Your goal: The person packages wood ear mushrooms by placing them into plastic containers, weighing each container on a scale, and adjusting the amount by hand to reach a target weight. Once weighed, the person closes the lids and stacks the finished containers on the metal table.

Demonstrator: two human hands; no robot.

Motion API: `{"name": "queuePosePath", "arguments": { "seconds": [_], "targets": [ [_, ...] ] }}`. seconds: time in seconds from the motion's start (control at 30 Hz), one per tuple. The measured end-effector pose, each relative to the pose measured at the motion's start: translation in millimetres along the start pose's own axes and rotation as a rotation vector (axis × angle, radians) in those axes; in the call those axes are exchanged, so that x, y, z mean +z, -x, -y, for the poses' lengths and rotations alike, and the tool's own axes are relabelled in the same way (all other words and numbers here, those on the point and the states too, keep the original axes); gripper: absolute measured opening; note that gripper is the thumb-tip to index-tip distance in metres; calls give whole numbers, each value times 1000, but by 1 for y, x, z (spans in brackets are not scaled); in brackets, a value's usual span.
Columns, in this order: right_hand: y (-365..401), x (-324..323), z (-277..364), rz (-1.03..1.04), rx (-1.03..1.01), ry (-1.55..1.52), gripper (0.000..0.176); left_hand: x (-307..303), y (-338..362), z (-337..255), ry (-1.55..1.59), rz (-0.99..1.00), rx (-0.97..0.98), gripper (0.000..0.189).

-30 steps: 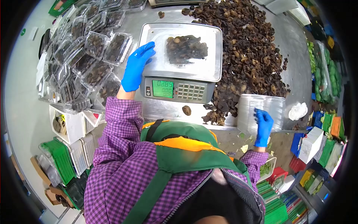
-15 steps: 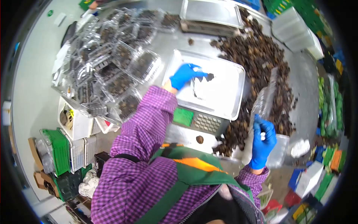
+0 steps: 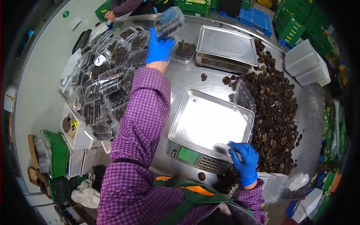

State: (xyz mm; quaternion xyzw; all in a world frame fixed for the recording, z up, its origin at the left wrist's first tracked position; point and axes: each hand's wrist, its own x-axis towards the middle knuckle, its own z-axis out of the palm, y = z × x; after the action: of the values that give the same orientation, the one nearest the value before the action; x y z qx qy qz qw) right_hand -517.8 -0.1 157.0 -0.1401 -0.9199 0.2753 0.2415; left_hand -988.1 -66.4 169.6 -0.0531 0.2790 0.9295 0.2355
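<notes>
My left hand (image 3: 159,48), in a blue glove, reaches to the back of the steel table and grips a clear plastic clamshell box (image 3: 169,23), raised and tilted. My right hand (image 3: 245,161), also blue-gloved, has its fingers closed at the near right rim of the steel-pan scale (image 3: 178,123). Something blurred, partly see-through, is at its fingertips; I cannot make out what. A clear plastic piece (image 3: 243,95) stands over the pan's far right corner. Right of the scale lies a heap of dark brown mushrooms (image 3: 275,116), probably wood ear.
Many filled clamshell boxes (image 3: 108,75) are piled on the left. A second scale (image 3: 227,43) stands at the back. Stacked clear boxes (image 3: 305,62) are at the far right. Another person's hand (image 3: 110,15) shows at the top left. Green crates (image 3: 290,22) stand beyond the table.
My left hand has gone from over the scale pan, where it held a dark piece, to the clamshell box at the back. My right hand has shifted left to the pan's rim.
</notes>
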Motion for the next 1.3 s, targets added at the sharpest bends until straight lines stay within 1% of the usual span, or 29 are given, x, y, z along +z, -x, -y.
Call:
{"name": "queuePosePath", "arguments": {
  "seconds": [0.03,0.07,0.1,0.17,0.23,0.27,0.3,0.33,0.37,0.43,0.5,0.53,0.57,0.6,0.63,0.67,0.7,0.73,0.77,0.83,0.87,0.97,1.03,1.07,1.1,1.17,1.23,1.27,1.3],
  "targets": [
    [-3,3,0,-4,2,6,26,14,-5,6,-109,-193,44,53],
    [-5,5,2,43,-16,2,27,9,-13,21,-177,-132,-24,66],
    [-6,6,2,90,-33,-4,28,2,-13,39,-176,-128,-29,66],
    [-7,12,2,124,-39,25,27,-17,8,76,-641,105,-158,68],
    [-12,16,10,154,-58,21,29,-34,44,103,-620,204,-330,59],
    [-12,21,9,181,-67,-3,33,-40,61,110,-626,213,-357,59],
    [-14,27,5,300,-73,-11,40,-43,78,110,-674,300,-324,54],
    [-15,29,1,258,-136,-62,37,-45,92,106,-722,395,-290,50],
    [-15,29,-3,214,-193,-111,35,-48,104,102,-833,391,-221,48],
    [-10,10,-24,94,30,-342,38,-49,136,91,-1081,377,-104,44],
    [-6,-14,-77,-94,191,-272,43,-61,165,85,-1205,495,106,44],
    [-4,-19,-118,-244,200,-305,45,-57,185,85,-1269,427,71,46],
    [2,-29,-151,-327,376,-288,48,-66,197,86,-1223,401,79,48],
    [8,-39,-184,-428,455,-200,53,-65,214,84,-1261,400,38,50],
    [25,-38,-242,-466,493,-8,64,-81,219,86,-1210,447,65,51],
    [28,-51,-261,-443,659,7,78,-90,228,89,-1209,443,49,54],
    [34,-53,-299,-407,727,194,95,-96,235,91,-1210,432,38,58],
    [38,-45,-332,-394,782,129,103,-96,243,95,-1208,443,28,58],
    [42,-40,-352,-380,833,60,111,-94,253,100,-1207,408,7,61],
    [27,-24,-346,-258,900,171,119,-96,263,110,-1203,378,-12,64],
    [17,-15,-343,-193,831,160,122,-101,264,115,-1215,396,14,65],
    [-23,-1,-288,-58,843,296,117,-103,268,125,-1218,410,44,68],
    [-34,22,-281,60,755,369,111,-102,270,129,-1237,419,64,69],
    [-37,32,-288,157,733,377,96,-101,271,131,-1243,416,65,69],
    [-36,40,-290,132,722,310,73,-100,273,132,-1256,409,62,69],
    [-27,43,-293,171,716,224,58,-103,272,133,-1265,399,69,69],
    [-13,39,-301,107,663,141,48,-113,271,134,-1217,413,58,69],
    [-6,33,-303,21,701,25,41,-113,273,135,-1231,422,66,66],
    [1,23,-304,-11,708,-90,35,-114,275,136,-1224,418,64,66]
  ]
}}
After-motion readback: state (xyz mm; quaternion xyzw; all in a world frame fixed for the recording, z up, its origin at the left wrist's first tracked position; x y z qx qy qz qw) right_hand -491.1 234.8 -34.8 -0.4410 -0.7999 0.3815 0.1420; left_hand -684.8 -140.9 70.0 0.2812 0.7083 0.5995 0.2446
